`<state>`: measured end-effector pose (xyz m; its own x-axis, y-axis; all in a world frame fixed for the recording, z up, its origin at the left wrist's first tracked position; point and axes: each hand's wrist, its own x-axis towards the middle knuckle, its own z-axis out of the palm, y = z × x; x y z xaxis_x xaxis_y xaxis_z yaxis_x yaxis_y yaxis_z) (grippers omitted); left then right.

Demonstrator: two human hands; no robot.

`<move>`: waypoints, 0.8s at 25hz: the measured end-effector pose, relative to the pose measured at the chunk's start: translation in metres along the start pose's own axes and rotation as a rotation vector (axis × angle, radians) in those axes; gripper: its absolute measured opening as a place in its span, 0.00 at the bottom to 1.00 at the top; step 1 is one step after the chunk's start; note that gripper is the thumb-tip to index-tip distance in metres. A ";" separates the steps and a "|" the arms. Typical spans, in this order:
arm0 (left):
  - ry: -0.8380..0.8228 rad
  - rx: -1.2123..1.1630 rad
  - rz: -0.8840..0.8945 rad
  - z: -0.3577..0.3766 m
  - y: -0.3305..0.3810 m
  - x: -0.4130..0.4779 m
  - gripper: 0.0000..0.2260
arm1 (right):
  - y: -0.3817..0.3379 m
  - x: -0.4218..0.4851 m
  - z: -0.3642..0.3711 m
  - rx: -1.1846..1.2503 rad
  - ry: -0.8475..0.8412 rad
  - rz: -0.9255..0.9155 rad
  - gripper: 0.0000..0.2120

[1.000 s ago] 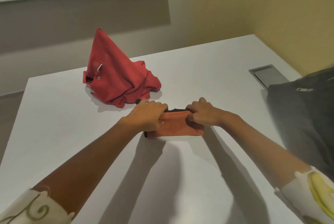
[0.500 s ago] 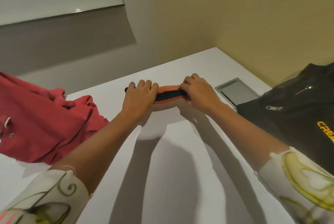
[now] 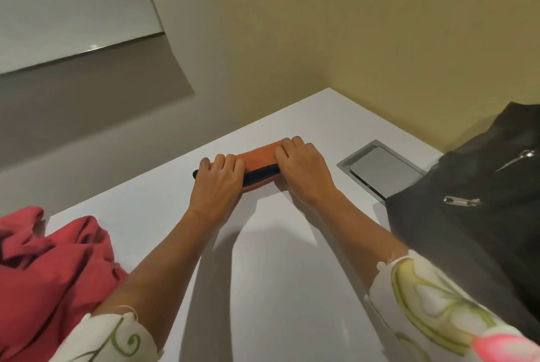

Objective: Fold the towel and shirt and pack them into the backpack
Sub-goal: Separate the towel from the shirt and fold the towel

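- The left hand [image 3: 217, 183] and right hand [image 3: 301, 170] gripped the folded orange towel [image 3: 260, 154] near the white table's [image 3: 263, 274] far edge.
- A red shirt [image 3: 52, 268] lay crumpled at left, and a black backpack [image 3: 482, 215] sat at right beside a metal hatch [image 3: 380, 168].
- A yellow wall [image 3: 350, 25] rose behind.

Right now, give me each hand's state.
Left hand: holding the towel by its left end.
Right hand: holding the towel's right end.

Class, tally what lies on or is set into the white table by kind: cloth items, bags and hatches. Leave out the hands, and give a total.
Cloth items: 2, the orange towel and the red shirt
Bags: 1, the black backpack
Hatches: 1, the metal hatch
Total: 4
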<state>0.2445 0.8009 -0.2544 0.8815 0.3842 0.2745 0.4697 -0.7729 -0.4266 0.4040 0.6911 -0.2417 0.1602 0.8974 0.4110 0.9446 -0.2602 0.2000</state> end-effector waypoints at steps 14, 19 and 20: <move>-0.035 -0.346 -0.050 -0.003 0.000 -0.038 0.20 | 0.005 -0.034 0.028 0.086 -0.157 0.033 0.16; -0.274 -0.365 -0.095 -0.011 0.018 -0.078 0.32 | 0.001 -0.049 0.012 0.058 -0.358 0.042 0.30; -0.311 -0.365 -0.096 -0.012 0.018 -0.078 0.33 | -0.001 -0.050 0.007 0.046 -0.387 0.038 0.31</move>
<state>0.1833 0.7510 -0.2734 0.8336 0.5524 0.0041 0.5513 -0.8316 -0.0669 0.3972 0.6486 -0.2692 0.2835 0.9577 0.0499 0.9463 -0.2878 0.1471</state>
